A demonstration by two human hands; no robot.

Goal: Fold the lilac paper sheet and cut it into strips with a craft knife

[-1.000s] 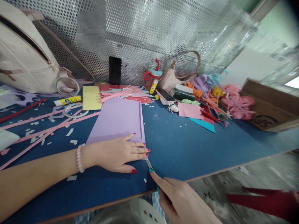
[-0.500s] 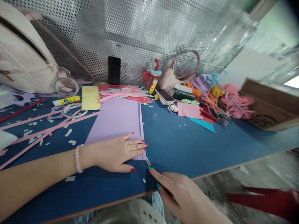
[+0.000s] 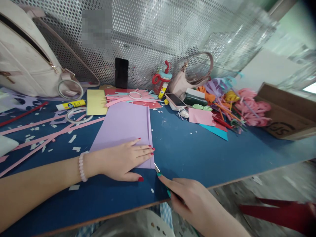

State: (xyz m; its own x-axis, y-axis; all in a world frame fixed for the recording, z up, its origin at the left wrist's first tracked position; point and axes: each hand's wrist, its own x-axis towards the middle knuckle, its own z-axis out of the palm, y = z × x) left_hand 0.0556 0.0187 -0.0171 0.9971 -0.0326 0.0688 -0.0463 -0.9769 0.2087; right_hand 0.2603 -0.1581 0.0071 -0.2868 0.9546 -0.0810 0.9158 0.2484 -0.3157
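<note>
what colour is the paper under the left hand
Pale purple paper, flat under the left hand; head view shows it best.

The blue surface carries a lilac paper sheet at its front edge, pink strips and white scraps leftward, a yellow sheet, glue stick and phone toward the back, and a cardboard box at the right edge.

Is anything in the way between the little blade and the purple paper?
Nothing visible. The blade in the right hand has its tip at the near right corner of the purple paper. The left hand lies flat on it, fingertips close to that corner.
</note>
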